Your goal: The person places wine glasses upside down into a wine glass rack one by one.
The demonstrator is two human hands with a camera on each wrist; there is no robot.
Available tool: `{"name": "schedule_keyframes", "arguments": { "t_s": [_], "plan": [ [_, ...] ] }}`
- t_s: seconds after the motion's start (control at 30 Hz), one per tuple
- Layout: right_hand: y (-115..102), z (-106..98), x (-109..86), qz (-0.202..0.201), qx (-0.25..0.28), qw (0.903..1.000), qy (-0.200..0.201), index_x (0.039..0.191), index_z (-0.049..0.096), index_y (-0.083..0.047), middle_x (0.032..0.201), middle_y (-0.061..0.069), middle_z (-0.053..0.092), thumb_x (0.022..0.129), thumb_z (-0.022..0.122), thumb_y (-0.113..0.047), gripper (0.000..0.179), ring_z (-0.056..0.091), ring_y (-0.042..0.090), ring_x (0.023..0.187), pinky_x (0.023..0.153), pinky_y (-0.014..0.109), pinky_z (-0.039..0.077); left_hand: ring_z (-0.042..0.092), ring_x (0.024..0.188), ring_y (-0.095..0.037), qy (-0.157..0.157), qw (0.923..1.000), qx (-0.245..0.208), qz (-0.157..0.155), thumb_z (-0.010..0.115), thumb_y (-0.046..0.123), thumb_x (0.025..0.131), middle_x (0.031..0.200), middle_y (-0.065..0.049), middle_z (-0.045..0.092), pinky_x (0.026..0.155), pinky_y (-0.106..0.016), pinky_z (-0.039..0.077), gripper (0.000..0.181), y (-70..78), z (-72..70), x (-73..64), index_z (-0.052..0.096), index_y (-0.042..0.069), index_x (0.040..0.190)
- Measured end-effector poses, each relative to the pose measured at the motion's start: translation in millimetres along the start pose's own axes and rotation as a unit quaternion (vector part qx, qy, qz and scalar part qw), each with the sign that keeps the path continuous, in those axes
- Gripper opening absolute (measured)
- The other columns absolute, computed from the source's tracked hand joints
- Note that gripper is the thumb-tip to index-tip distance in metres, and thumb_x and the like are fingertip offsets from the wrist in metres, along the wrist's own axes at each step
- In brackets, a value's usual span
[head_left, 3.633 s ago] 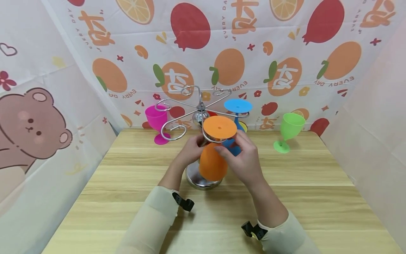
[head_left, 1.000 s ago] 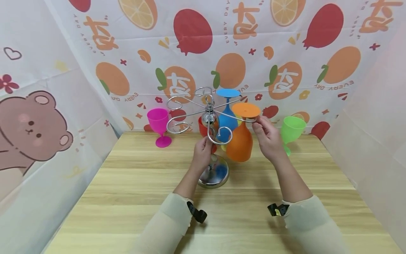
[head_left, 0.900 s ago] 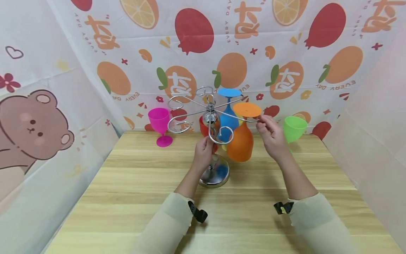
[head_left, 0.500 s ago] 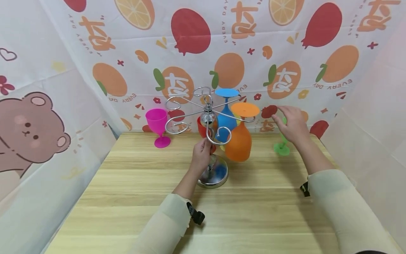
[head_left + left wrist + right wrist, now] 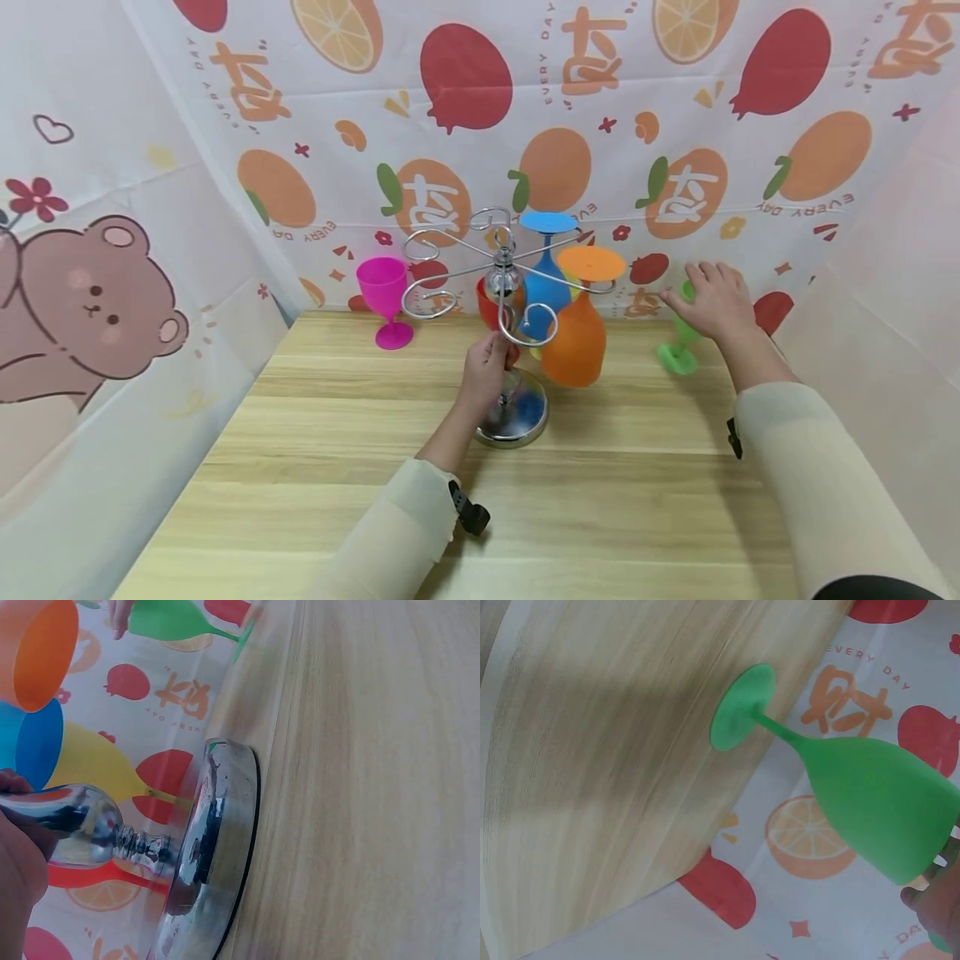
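Observation:
My left hand [image 5: 486,367] grips the post of a chrome goblet rack [image 5: 517,422], whose curled wire arms spread above; its round base stands on the table. An orange goblet [image 5: 576,348] hangs upside down by its foot from one arm, and a blue goblet [image 5: 546,298] hangs behind it. At the back right, my right hand [image 5: 712,302] is over a green goblet [image 5: 677,358] that stands upright. In the right wrist view the fingers [image 5: 937,904] are right at the rim of its bowl [image 5: 881,799]. The hand hides much of this goblet in the head view.
A magenta goblet [image 5: 382,287] stands at the back left. Behind the rack are a red goblet [image 5: 488,305] and a yellow goblet [image 5: 97,761], partly hidden. Printed cloth [image 5: 555,67] closes off the back of the wooden table [image 5: 360,417], with cloth walls on both sides.
The orange goblet was moved onto the rack's right-hand arm and let go. My right hand went right to the green goblet. The left hand shifted on the post and keeps its grip.

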State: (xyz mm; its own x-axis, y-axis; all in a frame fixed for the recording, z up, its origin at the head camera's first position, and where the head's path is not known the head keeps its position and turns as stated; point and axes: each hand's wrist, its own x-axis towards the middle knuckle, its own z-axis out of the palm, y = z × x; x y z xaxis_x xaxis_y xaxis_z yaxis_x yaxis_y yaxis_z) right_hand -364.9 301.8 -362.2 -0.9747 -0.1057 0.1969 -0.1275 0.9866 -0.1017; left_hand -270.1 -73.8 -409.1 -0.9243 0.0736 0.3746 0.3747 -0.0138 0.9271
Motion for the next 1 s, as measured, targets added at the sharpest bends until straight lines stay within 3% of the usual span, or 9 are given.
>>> {"name": "schedule_keyframes", "arguments": {
  "t_s": [0.23, 0.4, 0.67, 0.83, 1.0],
  "plan": [
    [2, 8, -1.3, 0.008, -0.006, 0.9997, -0.023, 0.152, 0.024, 0.001, 0.154, 0.03, 0.023, 0.096, 0.038, -0.065, 0.088, 0.014, 0.051, 0.141, 0.115, 0.067, 0.009, 0.047, 0.072, -0.041, 0.005, 0.9999, 0.011, 0.004, 0.04, 0.027, 0.103, 0.072, -0.032, 0.047, 0.065, -0.023, 0.04, 0.051, -2.7, 1.0, -1.7, 0.053, -0.018, 0.083],
    [2, 12, -2.0, 0.011, -0.017, 0.9993, -0.031, 0.153, 0.023, 0.002, 0.153, 0.031, 0.024, 0.097, 0.035, -0.064, 0.088, 0.017, 0.052, 0.14, 0.114, 0.068, 0.014, 0.047, 0.072, -0.04, -0.005, 0.9999, 0.013, 0.005, 0.039, 0.034, 0.099, 0.072, -0.032, 0.048, 0.066, -0.025, 0.041, 0.057, 1.4, 0.3, -2.7, 0.052, -0.019, 0.084],
    [5, 12, -7.6, 0.01, -0.046, 0.9986, -0.026, 0.152, 0.026, 0.001, 0.149, 0.031, 0.03, 0.102, 0.03, -0.057, 0.077, 0.022, 0.051, 0.139, 0.112, 0.068, 0.02, 0.048, 0.067, -0.015, -0.006, 0.9998, 0.003, 0.016, 0.038, 0.045, 0.092, 0.072, -0.027, 0.049, 0.065, -0.022, 0.042, 0.067, 0.2, 2.4, -4.8, 0.051, -0.02, 0.081],
    [6, 12, -12.8, 0.007, -0.049, 0.9987, -0.01, 0.151, 0.029, -0.001, 0.144, 0.03, 0.034, 0.103, 0.031, -0.054, 0.072, 0.026, 0.051, 0.135, 0.105, 0.071, 0.026, 0.049, 0.068, -0.017, -0.006, 0.9999, 0.004, 0.012, 0.038, 0.044, 0.094, 0.073, -0.028, 0.049, 0.066, -0.023, 0.042, 0.066, 0.6, 2.7, -6.5, 0.051, -0.02, 0.081],
    [1, 7, -17.6, -0.012, -0.046, 0.9987, 0.02, 0.145, 0.04, -0.004, 0.139, 0.028, 0.04, 0.102, 0.036, -0.046, 0.06, 0.032, 0.05, 0.13, 0.098, 0.071, 0.031, 0.051, 0.074, -0.025, 0.0, 0.9994, 0.033, -0.005, 0.039, 0.03, 0.103, 0.076, -0.027, 0.054, 0.07, -0.025, 0.044, 0.054, 3.9, -1.0, -8.3, 0.054, -0.018, 0.084]
  ]
}}
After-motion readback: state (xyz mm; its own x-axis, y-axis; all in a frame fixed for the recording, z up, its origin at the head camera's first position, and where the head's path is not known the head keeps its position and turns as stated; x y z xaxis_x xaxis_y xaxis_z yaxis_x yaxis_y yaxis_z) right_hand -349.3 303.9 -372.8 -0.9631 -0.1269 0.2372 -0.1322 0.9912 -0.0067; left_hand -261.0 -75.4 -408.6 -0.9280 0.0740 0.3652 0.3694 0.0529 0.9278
